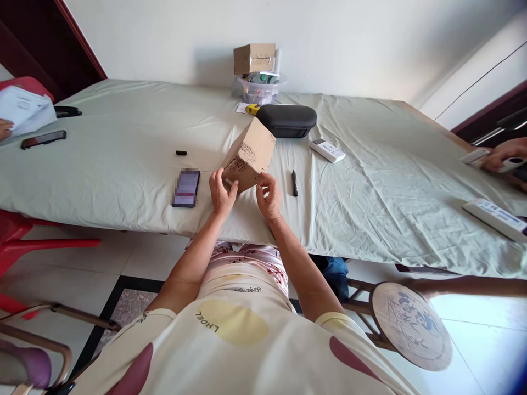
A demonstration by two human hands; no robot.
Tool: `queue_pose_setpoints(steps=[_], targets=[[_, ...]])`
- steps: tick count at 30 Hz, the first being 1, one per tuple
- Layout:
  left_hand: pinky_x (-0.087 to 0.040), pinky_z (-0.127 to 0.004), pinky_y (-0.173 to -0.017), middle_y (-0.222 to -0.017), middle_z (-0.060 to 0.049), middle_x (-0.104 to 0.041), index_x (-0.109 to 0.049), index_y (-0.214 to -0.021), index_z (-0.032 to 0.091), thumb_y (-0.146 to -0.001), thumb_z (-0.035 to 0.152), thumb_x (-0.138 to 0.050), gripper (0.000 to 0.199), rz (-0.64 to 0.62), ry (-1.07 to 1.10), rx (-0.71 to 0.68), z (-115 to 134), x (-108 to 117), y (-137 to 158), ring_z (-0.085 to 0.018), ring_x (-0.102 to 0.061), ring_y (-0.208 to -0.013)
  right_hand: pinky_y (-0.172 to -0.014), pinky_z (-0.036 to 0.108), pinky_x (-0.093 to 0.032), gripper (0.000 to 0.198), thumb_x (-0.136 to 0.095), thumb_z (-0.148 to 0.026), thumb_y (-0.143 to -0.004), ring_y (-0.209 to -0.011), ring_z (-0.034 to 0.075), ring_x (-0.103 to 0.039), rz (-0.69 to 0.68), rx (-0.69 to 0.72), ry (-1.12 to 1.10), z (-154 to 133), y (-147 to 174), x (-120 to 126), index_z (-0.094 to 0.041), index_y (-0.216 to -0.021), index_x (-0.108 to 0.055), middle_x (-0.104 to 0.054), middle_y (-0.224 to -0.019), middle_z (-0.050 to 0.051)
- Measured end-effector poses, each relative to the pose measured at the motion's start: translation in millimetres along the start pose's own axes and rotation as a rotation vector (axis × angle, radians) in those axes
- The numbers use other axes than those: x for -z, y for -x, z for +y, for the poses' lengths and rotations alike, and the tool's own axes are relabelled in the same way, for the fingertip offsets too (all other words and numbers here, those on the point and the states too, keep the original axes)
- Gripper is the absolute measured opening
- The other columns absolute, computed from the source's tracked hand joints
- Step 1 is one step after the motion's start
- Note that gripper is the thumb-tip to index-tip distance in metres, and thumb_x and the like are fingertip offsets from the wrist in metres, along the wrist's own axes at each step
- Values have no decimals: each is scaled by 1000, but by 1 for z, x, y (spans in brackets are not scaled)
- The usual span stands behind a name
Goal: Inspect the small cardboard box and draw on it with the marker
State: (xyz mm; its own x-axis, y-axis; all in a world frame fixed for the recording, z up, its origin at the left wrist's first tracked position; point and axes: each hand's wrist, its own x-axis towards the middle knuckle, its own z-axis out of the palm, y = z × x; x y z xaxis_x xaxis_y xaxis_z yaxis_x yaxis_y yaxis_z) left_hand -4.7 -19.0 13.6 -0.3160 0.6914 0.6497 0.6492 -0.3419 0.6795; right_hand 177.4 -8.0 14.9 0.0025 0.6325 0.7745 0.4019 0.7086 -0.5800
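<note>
A brown cardboard box (252, 147), with dark scribbles near its top edges, is tilted up above the cloth in front of me. My left hand (223, 192) grips its lower left corner, thumb on the near face and fingers along the side. At the lower right corner, my right hand (269, 196) pinches the edge between curled fingers and thumb. A black marker pen (294, 183) lies to the right of that hand. Left of the box are a small black pen cap (180, 153) and a phone (186, 188) with its screen lit and blurred.
Behind the box sit a black hard case (287, 119), a yellow object (252, 109) and a plastic basket (261, 92) with another carton (254, 58) above it. A white device box (328, 150) lies right. Other people's hands show at both table sides. A round stool (411, 326) stands below.
</note>
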Motion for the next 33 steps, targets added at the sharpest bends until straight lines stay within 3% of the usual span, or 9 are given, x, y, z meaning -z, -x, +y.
queue_pose_setpoints(steps=[4, 9, 13, 17, 25, 28, 33], targets=[[-44, -54, -126, -150, -26, -59, -47, -151, 14, -101, 71, -53, 76, -21, -43, 23, 3, -2, 3, -37, -57, -144, -70, 34, -61, 39, -45, -39, -111, -82, 20, -67, -32, 81, -19, -6, -1, 4, -28, -147, -55, -69, -95, 5], [-41, -58, -128, -164, -32, -45, -34, -163, 9, -90, 88, -56, 110, -71, -127, 7, 15, -3, 7, -43, -42, -158, -65, 32, -59, 50, -48, -36, -109, -83, 19, -67, -138, 90, -56, -6, 0, 3, -27, -159, -45, -72, -99, 6], [-40, -61, -128, -169, -33, -38, -28, -167, 10, -84, 91, -61, 121, -134, -168, 28, 21, -2, 6, -45, -35, -163, -79, 38, -65, 58, -46, -29, -106, -88, 20, -69, -218, 87, -92, -3, 1, 1, -25, -164, -43, -74, -104, 8], [-35, -65, -130, -170, -35, -36, -27, -168, 9, -79, 91, -68, 128, -131, -147, 46, 20, -4, 5, -47, -31, -165, -91, 44, -66, 60, -44, -28, -104, -96, 22, -71, -256, 70, -85, -3, 1, -1, -24, -163, -47, -74, -110, 10], [-38, -61, -131, -171, -38, -32, -26, -167, 7, -77, 82, -81, 130, -136, -29, 51, 14, -9, -2, -47, -29, -166, -99, 45, -65, 59, -36, -25, -106, -99, 20, -73, -261, 108, -69, -3, 1, -3, -24, -164, -45, -76, -112, 9], [-37, -59, -132, -171, -38, -33, -23, -168, 5, -77, 76, -85, 131, -140, -24, 66, 12, -11, -2, -47, -29, -167, -97, 44, -66, 60, -41, -26, -105, -97, 21, -73, -263, 83, -48, -7, 1, -2, -24, -164, -46, -77, -110, 8], [-35, -58, -135, -172, -33, -37, -25, -168, 12, -76, 66, -92, 126, -121, -13, 51, 6, -11, -1, -44, -34, -165, -88, 38, -66, 60, -46, -30, -105, -83, 18, -71, -235, 26, -7, -9, 1, 0, -22, -164, -46, -78, -105, 7]])
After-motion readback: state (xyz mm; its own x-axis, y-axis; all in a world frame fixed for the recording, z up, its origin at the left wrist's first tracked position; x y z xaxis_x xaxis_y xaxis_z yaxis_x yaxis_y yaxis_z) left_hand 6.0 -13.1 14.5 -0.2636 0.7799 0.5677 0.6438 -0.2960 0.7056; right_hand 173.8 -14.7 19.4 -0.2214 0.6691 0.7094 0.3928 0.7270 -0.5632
